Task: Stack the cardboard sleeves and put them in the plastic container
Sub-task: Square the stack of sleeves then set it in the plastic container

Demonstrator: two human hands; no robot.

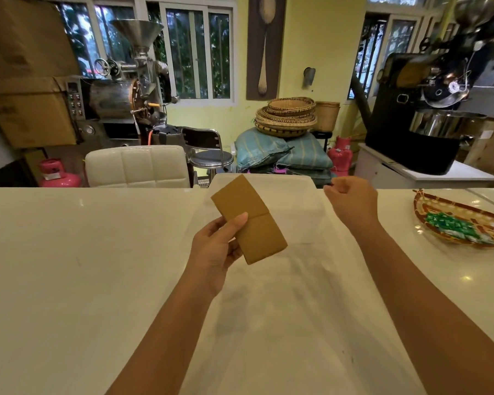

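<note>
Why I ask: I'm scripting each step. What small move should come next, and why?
Probably bring the right hand across to the sleeves and square them up. The left hand grips them above the container, and they look offset, an edge showing midway; the right hand is curled and holds nothing.

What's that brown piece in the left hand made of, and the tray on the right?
Brown piece, gripped by the left hand: looks like plain cardboard, matte, stiff and flat, with one line across it. Tray: seems woven cane or bamboo, by its interlaced brown and tan strands.
</note>
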